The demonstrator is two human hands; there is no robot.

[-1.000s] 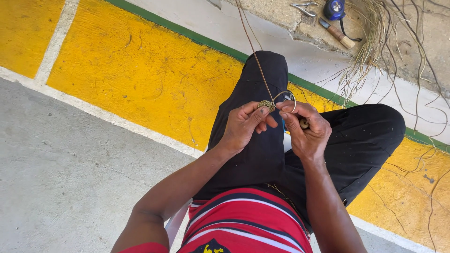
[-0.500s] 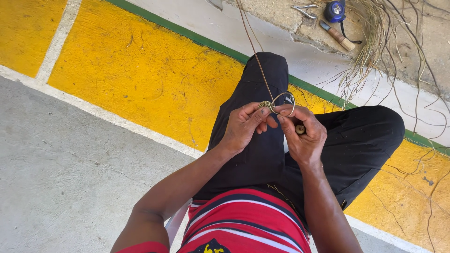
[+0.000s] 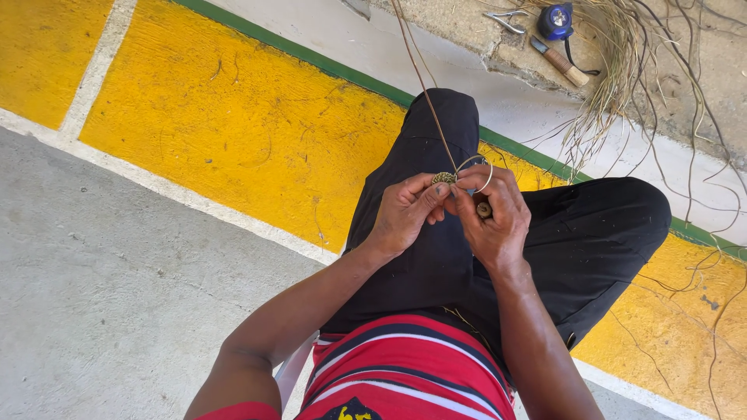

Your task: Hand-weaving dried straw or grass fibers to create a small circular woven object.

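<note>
Left hand (image 3: 405, 214) pinched a small woven coil (image 3: 443, 178) over the lap; right hand (image 3: 494, 218) was closed on a wooden-handled tool (image 3: 484, 209), touching the coil. Thin strand (image 3: 424, 85) ran up from it. Farther off, on the concrete ledge: scissors (image 3: 506, 19), blue tape measure (image 3: 555, 21), fibre bundle (image 3: 622, 47).

You had bright, even daylight and a sharp picture; the yellow painted floor band (image 3: 233, 132) glowed at upper left, and shadows stayed soft and faint.
</note>
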